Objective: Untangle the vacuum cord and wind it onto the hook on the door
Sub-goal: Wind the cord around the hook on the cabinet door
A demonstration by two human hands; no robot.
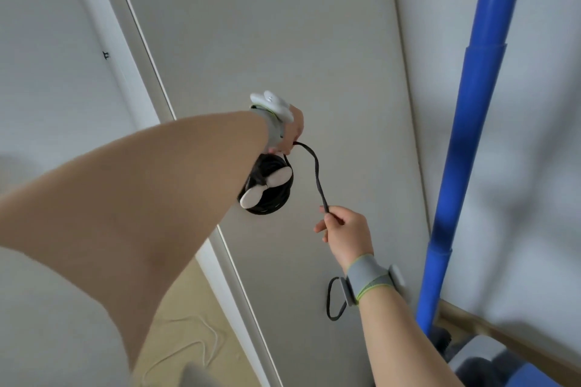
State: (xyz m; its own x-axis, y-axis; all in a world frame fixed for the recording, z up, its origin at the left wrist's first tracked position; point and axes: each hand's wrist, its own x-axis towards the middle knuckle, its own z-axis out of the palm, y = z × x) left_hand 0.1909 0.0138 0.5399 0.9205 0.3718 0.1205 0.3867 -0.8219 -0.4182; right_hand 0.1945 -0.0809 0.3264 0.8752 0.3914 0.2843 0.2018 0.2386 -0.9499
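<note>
A pale grey door (283, 41) fills the middle of the frame, tilted. Its white door frame (138, 66) runs from the upper left down to the bottom centre. Your left forearm (141, 198) crosses from the lower left edge up to the centre. A blue vacuum tube (471, 104) stands along the right side against a white wall, and the grey vacuum body (481, 352) shows in the lower right corner. A strip of tan floor (188, 324) shows at the bottom, left of centre.

Your right hand (344, 229), below and right of centre, pinches the black cord (317, 173) between its thumb and curled fingers. Your left hand (295, 127), at the centre, is mostly hidden behind a grey wristband (273, 129) that carries a white device (270, 102). The cord meets the underside of this hand, but how the fingers lie cannot be told.

Just below the left hand, a coil (273, 201) of the cord sits wound round the hook (279, 176) on the door, whose two white lobes stick out over the turns. From there the cord snakes down and right to your right hand. A small loop (330, 298) of black cord hangs beside your right wristband.
</note>
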